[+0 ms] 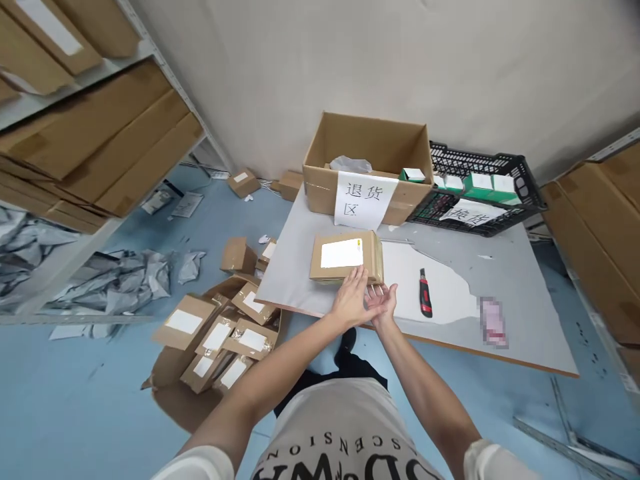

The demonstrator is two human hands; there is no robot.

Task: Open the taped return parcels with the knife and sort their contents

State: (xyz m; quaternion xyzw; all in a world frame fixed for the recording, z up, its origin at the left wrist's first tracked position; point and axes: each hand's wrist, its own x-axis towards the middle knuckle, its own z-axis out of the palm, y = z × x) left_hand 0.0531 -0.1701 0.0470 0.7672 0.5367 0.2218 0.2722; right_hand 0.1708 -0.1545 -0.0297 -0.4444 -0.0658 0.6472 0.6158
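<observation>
A taped brown cardboard box (323,273) with a white label (341,253) lies on the grey-topped table near its front edge. My left hand (351,297) rests its outstretched fingers on the box's near side. Just below the box's near right corner, my right hand (381,303) is turned palm up with its fingers spread, close against my left hand. Whether its fingertips touch the box, I cannot tell. To the right, a red and black box cutter (425,293) lies on a white sheet (450,290).
Behind the box stand an open carton (315,190) with a paper sign and a black crate (530,180) holding green-white boxes. A large carton (167,380) of labelled parcels sits on the floor at left. Shelves (145,50) flank the table (530,320). A blurred pink item (493,322) lies right.
</observation>
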